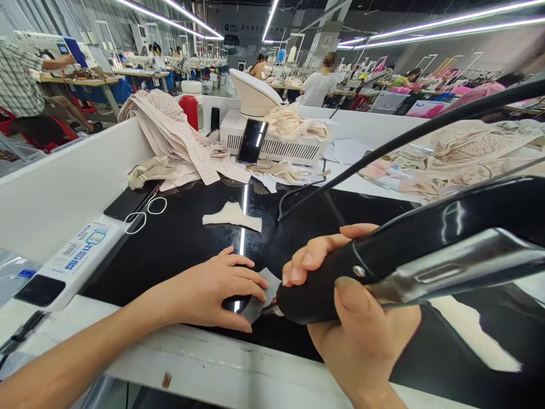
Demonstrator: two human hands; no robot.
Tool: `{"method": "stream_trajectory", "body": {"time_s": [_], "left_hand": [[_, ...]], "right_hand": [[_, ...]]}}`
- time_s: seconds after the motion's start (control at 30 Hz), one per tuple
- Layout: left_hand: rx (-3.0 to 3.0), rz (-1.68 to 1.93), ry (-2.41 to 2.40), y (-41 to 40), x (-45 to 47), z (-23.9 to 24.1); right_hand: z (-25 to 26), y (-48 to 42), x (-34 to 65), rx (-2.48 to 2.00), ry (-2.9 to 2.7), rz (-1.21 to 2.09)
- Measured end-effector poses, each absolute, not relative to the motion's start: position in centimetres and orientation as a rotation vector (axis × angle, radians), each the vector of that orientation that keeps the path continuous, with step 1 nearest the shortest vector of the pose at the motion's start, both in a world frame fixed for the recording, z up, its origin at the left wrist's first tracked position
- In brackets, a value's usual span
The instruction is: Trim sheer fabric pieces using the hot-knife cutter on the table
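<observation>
My right hand (pixel 361 329) is wrapped round the black handle of a hand-held tool (pixel 426 250) with a shiny metal underside; a black cable (pixel 404 139) runs from it up to the right. The tool's nose points down at the glossy black worktop (pixel 183 238). My left hand (pixel 217 287) lies flat, fingers spread, pressing a small pale piece (pixel 259 298) on the black surface just left of the tool's nose. A cream fabric piece (pixel 232 217) lies further back on the worktop.
A heap of beige fabric (pixel 170 130) and a white machine (pixel 272 142) with a phone (pixel 252 141) leaning on it stand at the back. Scissors (pixel 142 213) lie left, beside a white wall. A clear tray of lace pieces (pixel 451 159) sits right. Other people sit at tables beyond.
</observation>
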State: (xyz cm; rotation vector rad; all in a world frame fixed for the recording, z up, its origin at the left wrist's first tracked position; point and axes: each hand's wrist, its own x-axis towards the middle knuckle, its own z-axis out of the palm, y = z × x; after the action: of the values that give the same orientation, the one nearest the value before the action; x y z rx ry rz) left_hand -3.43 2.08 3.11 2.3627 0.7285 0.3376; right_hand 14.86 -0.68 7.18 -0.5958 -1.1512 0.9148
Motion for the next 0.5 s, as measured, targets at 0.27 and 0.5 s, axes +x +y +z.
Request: {"method": "stream_trajectory", "body": {"time_s": [0.27,0.5], "left_hand": [[2.384,0.331,0.720,2.2,-3.5,2.6],[2.410,0.370,0.721,1.9,-3.6,3.0]], "right_hand": [[7.0,-1.6,14.0,-0.605,-1.201,0.907],[7.5,-1.0,15.5,-0.610,-1.142,0.915]]}}
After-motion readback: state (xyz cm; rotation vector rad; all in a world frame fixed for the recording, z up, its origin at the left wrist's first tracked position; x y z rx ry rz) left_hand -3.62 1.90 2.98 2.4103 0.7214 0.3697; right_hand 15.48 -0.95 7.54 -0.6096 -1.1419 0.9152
